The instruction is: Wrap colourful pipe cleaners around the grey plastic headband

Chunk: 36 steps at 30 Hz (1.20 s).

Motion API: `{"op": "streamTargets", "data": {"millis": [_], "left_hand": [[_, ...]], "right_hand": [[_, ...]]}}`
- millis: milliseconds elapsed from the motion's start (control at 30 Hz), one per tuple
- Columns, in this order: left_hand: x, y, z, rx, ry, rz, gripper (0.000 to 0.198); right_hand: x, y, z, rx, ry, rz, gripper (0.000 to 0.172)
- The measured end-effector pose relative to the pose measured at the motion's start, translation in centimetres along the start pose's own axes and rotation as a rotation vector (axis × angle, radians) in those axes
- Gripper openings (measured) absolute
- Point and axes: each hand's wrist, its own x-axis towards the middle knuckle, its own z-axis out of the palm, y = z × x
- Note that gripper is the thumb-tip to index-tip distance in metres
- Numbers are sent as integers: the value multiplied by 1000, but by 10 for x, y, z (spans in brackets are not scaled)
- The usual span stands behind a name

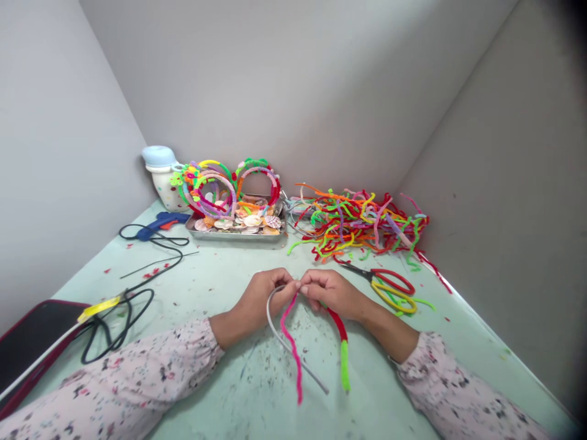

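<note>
Both hands meet at the top of a thin headband, whose ends point toward me. My left hand (266, 304) is closed around its bare grey side (271, 315). My right hand (337, 293) is closed on the other side, which is wrapped in red (338, 324) and then bright green (345, 363) fuzzy pipe cleaner. From between the two sets of fingertips a pink pipe cleaner (291, 342) dangles toward me. The fingers hide the crown of the headband and the pink strand's upper end.
Behind stand a metal tray (238, 236) of seashells with finished colourful headbands (213, 189), and a pile of pipe cleaners (358, 223). Scissors (389, 284) lie right. Left are a blue glue gun (158, 225), its black cord (151, 290), a white cup (165, 183) and a dark device (39, 330).
</note>
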Motion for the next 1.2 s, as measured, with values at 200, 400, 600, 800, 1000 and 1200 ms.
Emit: {"op": "streamTargets", "data": {"millis": [200,400,600,800,1000,1200], "left_hand": [[0,0,-1,63,-4,55,27],[-1,-3,-1,24,-33,88,21],[-1,-5,0,11,-39,89,15],[-2,-5,-1,11,-35,107,6],[-2,-5,0,25,-18,117,6],[-3,-1,1,56,-10,111,6]], "right_hand": [[0,-1,-1,45,-9,16,19],[0,0,-2,32,5,2,19],[2,2,-1,32,-2,1,17],[1,2,-1,43,-7,13,17],[2,3,-1,47,1,10,18],[2,3,-2,70,-3,9,17]]}}
